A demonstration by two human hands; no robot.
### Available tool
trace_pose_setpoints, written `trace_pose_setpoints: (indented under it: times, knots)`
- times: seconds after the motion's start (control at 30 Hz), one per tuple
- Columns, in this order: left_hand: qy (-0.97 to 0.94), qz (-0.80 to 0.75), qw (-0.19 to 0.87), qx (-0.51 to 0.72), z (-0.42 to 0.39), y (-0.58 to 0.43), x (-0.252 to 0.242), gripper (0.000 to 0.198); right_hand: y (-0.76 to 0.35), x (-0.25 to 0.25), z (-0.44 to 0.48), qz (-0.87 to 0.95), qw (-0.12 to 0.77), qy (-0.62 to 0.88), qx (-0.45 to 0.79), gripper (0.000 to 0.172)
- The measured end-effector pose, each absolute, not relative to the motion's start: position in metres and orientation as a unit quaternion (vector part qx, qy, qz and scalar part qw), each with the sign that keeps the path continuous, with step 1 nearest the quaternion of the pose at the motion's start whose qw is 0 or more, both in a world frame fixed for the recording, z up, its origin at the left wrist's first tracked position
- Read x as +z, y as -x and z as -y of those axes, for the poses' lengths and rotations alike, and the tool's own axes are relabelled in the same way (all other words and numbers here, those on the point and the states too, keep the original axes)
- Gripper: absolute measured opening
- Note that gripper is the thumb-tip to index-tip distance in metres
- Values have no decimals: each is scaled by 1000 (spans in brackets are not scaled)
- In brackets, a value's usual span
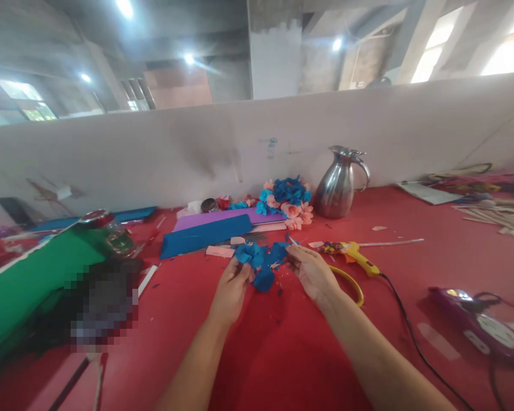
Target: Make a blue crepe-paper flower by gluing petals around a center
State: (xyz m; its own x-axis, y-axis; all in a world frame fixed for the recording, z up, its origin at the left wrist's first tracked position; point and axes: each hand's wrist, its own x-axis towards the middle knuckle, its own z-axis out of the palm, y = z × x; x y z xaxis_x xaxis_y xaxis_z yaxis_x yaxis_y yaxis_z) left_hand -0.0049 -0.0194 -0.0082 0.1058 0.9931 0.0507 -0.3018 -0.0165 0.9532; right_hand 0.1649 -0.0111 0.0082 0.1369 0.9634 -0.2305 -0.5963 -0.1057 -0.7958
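My left hand (232,282) is closed on a blue paper flower (249,254) near the middle of the red table. To its right, my right hand (305,267) has its fingers pinched at the edge of a blue paper piece (279,251). Another blue piece (264,281) lies between the hands, with small scraps around it. A yellow glue gun (362,260) rests just right of my right hand, its black cord running toward the front. Behind the hands are blue paper sheets (205,235) and a bunch of pink and blue paper flowers (292,208).
A metal jug (336,185) stands by the back partition (175,154). At the left are a glass jar (117,237), a green panel (47,285) and a pixelated dark area. A purple power strip (482,325) lies at the right, with sticks (497,214) behind it.
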Motion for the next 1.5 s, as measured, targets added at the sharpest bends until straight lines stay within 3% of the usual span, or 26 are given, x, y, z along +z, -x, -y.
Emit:
trace_pose_setpoints:
  times: [0.1,0.57,0.77,0.93,1.3,1.5]
  knots:
    - [-408,-312,608,605,19,1,-6,19,-161,10,12,189,635,410,627,23]
    - [-386,-340,590,623,18,-1,-10,23,-149,12,19,113,631,357,680,14]
    - [-388,-349,565,639,15,0,-13,13,-147,12,20,99,625,370,680,15]
    - [-337,-383,565,649,15,-1,-14,23,-142,12,22,85,625,375,679,15]
    - [-425,-450,474,626,21,-8,-19,25,-138,9,24,90,631,372,675,10]
    - [-444,-446,455,630,22,-8,-18,23,-138,7,23,92,632,376,671,17]
